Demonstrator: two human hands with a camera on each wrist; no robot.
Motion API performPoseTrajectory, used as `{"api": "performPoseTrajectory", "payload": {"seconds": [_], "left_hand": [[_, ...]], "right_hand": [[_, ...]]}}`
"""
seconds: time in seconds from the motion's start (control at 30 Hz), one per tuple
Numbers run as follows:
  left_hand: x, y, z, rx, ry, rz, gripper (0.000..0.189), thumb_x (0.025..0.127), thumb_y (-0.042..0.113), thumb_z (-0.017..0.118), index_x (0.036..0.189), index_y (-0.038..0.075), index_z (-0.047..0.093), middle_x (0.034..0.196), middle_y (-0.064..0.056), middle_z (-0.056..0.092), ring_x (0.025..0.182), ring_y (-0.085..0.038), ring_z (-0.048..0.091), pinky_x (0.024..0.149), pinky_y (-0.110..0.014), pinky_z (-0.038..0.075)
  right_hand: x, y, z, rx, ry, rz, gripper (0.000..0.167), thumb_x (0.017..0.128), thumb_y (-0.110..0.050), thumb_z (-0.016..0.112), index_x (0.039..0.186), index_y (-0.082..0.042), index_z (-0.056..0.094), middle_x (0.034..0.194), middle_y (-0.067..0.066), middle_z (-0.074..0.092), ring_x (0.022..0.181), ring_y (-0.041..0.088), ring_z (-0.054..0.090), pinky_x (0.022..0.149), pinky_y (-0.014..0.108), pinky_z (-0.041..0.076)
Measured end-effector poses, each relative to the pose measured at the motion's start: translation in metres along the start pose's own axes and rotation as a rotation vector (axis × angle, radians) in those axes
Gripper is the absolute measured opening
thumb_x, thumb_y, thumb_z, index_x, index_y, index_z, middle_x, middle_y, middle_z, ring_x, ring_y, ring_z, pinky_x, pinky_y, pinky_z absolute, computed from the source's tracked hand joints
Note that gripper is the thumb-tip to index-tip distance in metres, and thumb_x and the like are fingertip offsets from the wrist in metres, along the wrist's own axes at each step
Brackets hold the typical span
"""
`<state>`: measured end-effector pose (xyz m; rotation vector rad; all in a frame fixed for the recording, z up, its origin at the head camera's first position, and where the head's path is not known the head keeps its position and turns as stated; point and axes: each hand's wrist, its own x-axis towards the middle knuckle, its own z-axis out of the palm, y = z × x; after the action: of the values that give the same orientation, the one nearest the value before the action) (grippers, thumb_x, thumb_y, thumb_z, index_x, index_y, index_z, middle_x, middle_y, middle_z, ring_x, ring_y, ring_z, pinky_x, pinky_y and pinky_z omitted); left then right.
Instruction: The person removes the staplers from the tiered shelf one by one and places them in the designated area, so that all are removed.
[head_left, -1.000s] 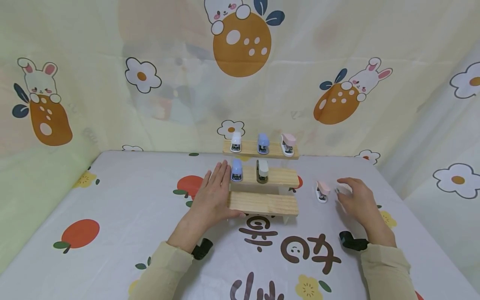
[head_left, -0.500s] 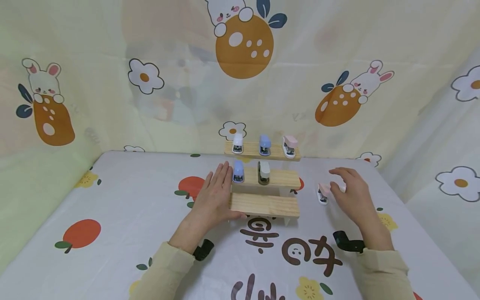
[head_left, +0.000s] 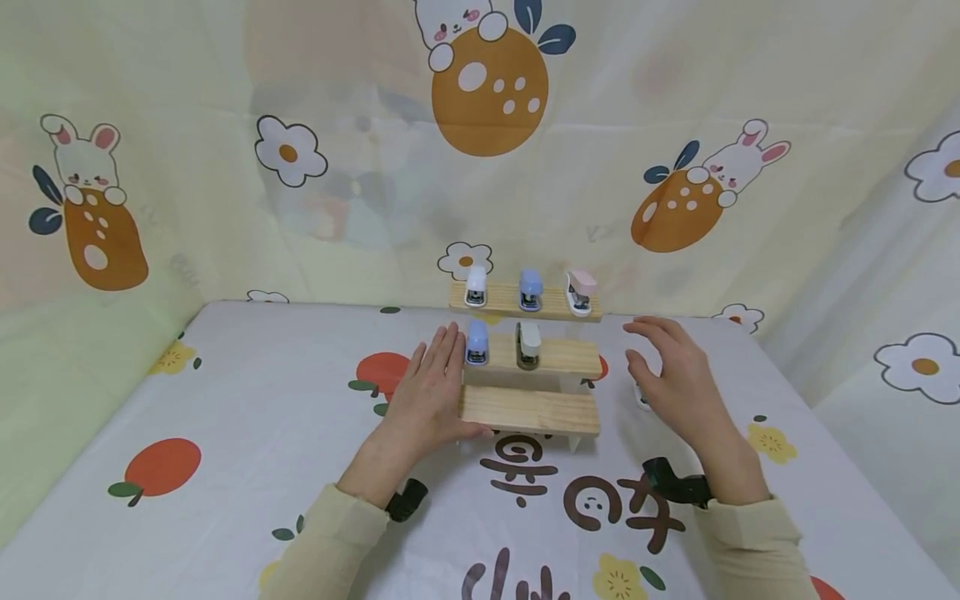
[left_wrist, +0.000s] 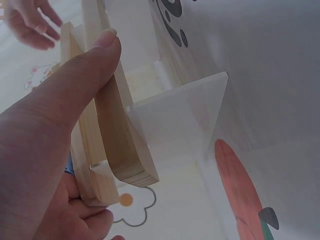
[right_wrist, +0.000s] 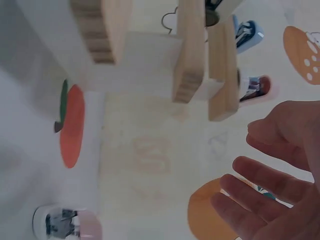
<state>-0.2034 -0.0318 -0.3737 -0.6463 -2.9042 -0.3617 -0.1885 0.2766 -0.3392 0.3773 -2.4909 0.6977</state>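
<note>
A stepped wooden rack (head_left: 528,410) has three shelves on translucent supports. My left hand (head_left: 423,396) rests along its left end, fingers straight; in the left wrist view its thumb touches the bottom shelf (left_wrist: 120,130). White, blue and pink mini staplers stand on the top shelf. On the middle shelf are a blue stapler (head_left: 477,343) and a pale grey stapler (head_left: 528,345). My right hand (head_left: 678,379) is raised right of the rack, thumb and fingers apart, holding nothing. Behind it a pink stapler (right_wrist: 90,226) stands on the table, mostly hidden in the head view.
A printed white cloth (head_left: 247,400) covers the table. Patterned curtains (head_left: 360,217) close off the back and both sides. The top shelf stands close to the back curtain. Black wrist cameras sit at both cuffs.
My right hand has moved left and forward from beside the pink stapler and now hides most of it. The left hand stays at the rack's end, and the staplers have not moved.
</note>
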Motion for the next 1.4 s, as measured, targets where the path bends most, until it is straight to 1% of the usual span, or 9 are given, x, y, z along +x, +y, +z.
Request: {"api": "performPoseTrajectory", "payload": {"seconds": [0.27, 0.53, 0.77, 0.97, 1.1, 1.3, 1.4], "left_hand": [[0.000, 0.000, 0.000, 0.014, 0.000, 0.002, 0.135, 0.061, 0.065, 0.085, 0.157, -0.001, 0.016, 0.167, -0.014, 0.013, 0.155, -0.028, 0.011, 0.127, -0.044, 0.013], [0.000, 0.000, -0.001, 0.011, -0.002, 0.000, 0.135, 0.061, 0.063, 0.086, 0.157, -0.001, 0.016, 0.167, -0.015, 0.013, 0.155, -0.029, 0.012, 0.126, -0.044, 0.014], [0.000, 0.000, -0.002, 0.005, -0.009, -0.004, 0.134, 0.062, 0.064, 0.085, 0.157, 0.000, 0.016, 0.167, -0.014, 0.012, 0.156, -0.028, 0.011, 0.127, -0.044, 0.013], [0.000, 0.000, -0.002, -0.008, -0.015, -0.006, 0.135, 0.061, 0.064, 0.086, 0.157, 0.000, 0.015, 0.167, -0.014, 0.012, 0.156, -0.028, 0.010, 0.127, -0.044, 0.013], [0.000, 0.000, -0.001, -0.011, -0.021, -0.008, 0.136, 0.062, 0.064, 0.086, 0.158, 0.000, 0.013, 0.167, -0.014, 0.010, 0.156, -0.028, 0.009, 0.127, -0.044, 0.012], [0.000, -0.001, 0.001, -0.012, -0.008, 0.000, 0.136, 0.062, 0.063, 0.086, 0.157, -0.001, 0.014, 0.167, -0.015, 0.011, 0.156, -0.028, 0.010, 0.127, -0.045, 0.013], [0.000, -0.001, 0.000, -0.005, 0.002, 0.007, 0.135, 0.062, 0.063, 0.086, 0.157, -0.001, 0.015, 0.167, -0.015, 0.013, 0.156, -0.028, 0.011, 0.126, -0.045, 0.014]], "right_hand": [[0.006, -0.015, 0.003, 0.022, 0.010, -0.040, 0.035, 0.089, 0.004, 0.065, 0.124, 0.003, 0.062, 0.129, 0.021, 0.058, 0.120, 0.038, 0.055, 0.097, 0.058, 0.049], [0.011, -0.031, 0.012, 0.062, 0.030, -0.107, 0.035, 0.087, 0.005, 0.066, 0.122, 0.005, 0.063, 0.126, 0.021, 0.061, 0.118, 0.037, 0.057, 0.098, 0.057, 0.049], [0.015, -0.043, 0.018, 0.071, 0.012, -0.125, 0.035, 0.088, 0.002, 0.067, 0.123, 0.003, 0.064, 0.127, 0.018, 0.061, 0.120, 0.035, 0.057, 0.099, 0.054, 0.049], [0.018, -0.054, 0.027, 0.114, -0.005, -0.158, 0.035, 0.089, 0.001, 0.068, 0.123, 0.003, 0.064, 0.127, 0.017, 0.060, 0.120, 0.033, 0.058, 0.098, 0.051, 0.051], [0.018, -0.061, 0.033, 0.138, -0.024, -0.171, 0.035, 0.090, -0.001, 0.068, 0.124, 0.002, 0.063, 0.129, 0.016, 0.059, 0.120, 0.033, 0.057, 0.098, 0.051, 0.051], [0.019, -0.070, 0.042, 0.174, -0.005, -0.214, 0.033, 0.089, 0.001, 0.068, 0.122, 0.003, 0.064, 0.128, 0.016, 0.060, 0.121, 0.033, 0.058, 0.100, 0.050, 0.050], [0.019, -0.072, 0.047, 0.175, 0.001, -0.232, 0.033, 0.089, 0.000, 0.068, 0.121, 0.003, 0.064, 0.127, 0.017, 0.060, 0.120, 0.032, 0.058, 0.100, 0.048, 0.050]]}}
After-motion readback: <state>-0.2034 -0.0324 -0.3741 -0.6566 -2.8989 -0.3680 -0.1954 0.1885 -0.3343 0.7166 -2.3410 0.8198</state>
